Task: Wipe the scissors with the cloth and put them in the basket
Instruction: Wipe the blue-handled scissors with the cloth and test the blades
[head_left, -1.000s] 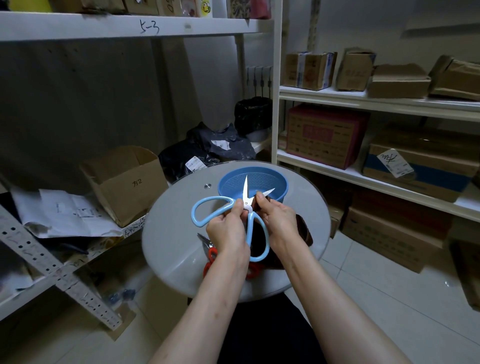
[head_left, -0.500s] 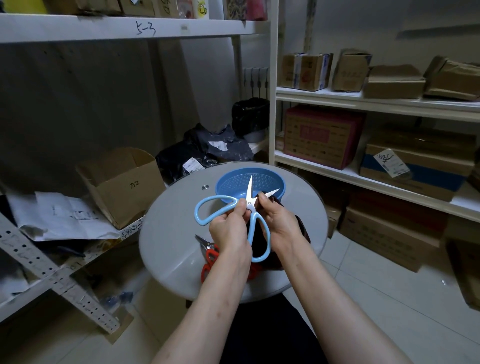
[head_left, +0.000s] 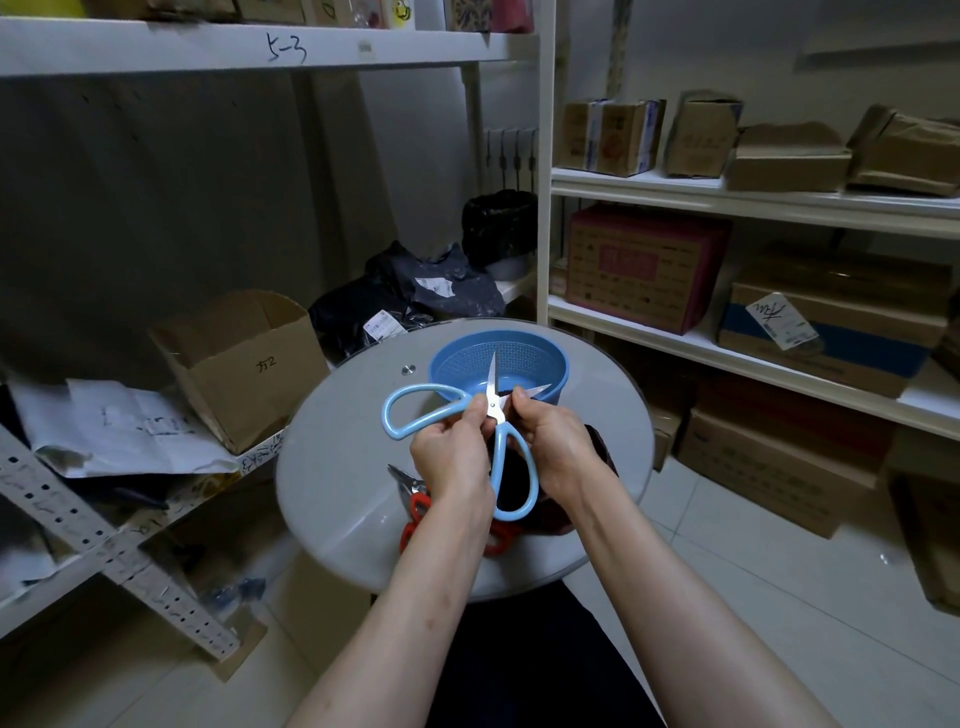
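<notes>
- Your left hand (head_left: 452, 457) is gripping the scissors (head_left: 495, 402) at the pivot, blades spread, above the table (head_left: 343, 467) and just short of the basket (head_left: 535, 364).
- Your right hand (head_left: 558, 447) is pinching the cloth (head_left: 601, 449) around one blade; you should be wiping pivot to tip, with fingers behind the edge.

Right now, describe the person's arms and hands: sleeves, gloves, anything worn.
The left hand and right hand are bare: no gloves, rings or watch visible. Both forearms are uncovered down to the frame's edge, so no sleeves show. Between them lies dark clothing.
</notes>
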